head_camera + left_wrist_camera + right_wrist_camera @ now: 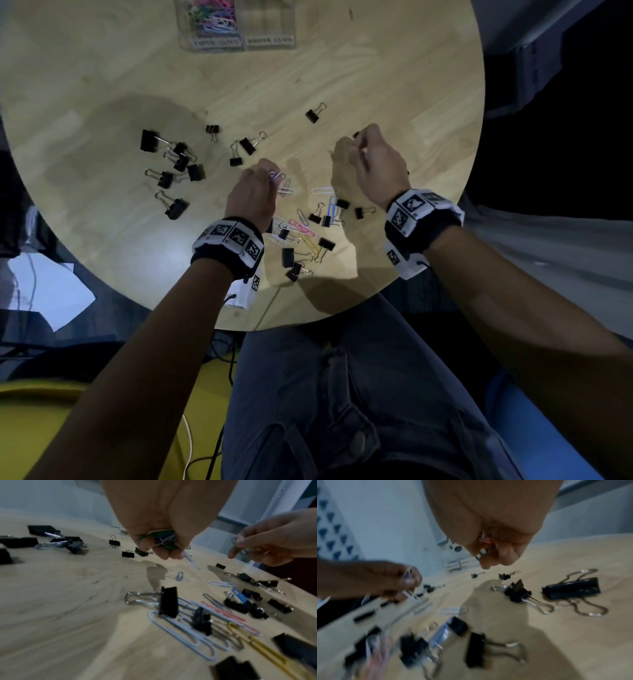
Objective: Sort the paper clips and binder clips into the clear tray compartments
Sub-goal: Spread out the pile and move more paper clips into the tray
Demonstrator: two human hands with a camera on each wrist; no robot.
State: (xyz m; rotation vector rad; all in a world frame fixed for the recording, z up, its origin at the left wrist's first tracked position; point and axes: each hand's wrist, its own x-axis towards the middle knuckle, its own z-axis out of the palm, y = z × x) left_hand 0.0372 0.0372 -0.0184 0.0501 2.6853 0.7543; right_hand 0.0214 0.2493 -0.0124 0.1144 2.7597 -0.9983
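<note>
Left hand [251, 197] held above the round wooden counter [394, 85], fingers curled round a bunch of paper clips [163, 540], green, blue and white, one white clip sticking out below the fingertips. Right hand [375, 161] also raised, fingers pinched on a few small clips [485, 547], a pink one and a green one visible; wrist view blurred. Loose paper clips [301, 229], white, pink, yellow, blue, lie mixed with black binder clips [325, 219] on the near counter between the hands. Another cluster of binder clips [174, 164] sits to the left, one lone binder clip [313, 114] farther out. Clear tray [236, 42] at the far edge, left compartment holding coloured paper clips, right compartment's contents can't be made out.
</note>
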